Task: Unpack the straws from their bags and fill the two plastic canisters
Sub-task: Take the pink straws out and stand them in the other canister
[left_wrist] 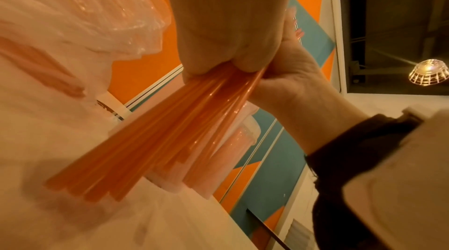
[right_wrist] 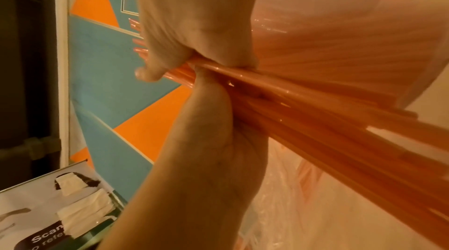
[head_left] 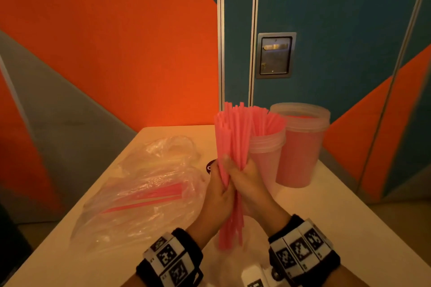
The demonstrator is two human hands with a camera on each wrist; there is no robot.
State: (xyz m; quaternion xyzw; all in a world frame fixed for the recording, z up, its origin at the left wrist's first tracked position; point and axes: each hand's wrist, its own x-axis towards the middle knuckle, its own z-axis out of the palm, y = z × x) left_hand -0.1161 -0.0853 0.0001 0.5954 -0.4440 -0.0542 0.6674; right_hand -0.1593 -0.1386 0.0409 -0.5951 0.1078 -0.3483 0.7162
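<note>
— How is the light?
— Dim and warm; an orange cast tints all three views. In the left wrist view a hanging lamp glares at the right edge.
— Sharp?
— Soft. The head view smears toward its edges, and the wall lines bow. Both wrist views are grainy, with small glints on the straws and on the plastic bag.
— Shadows?
— A faint one on the surface under the straw ends.
</note>
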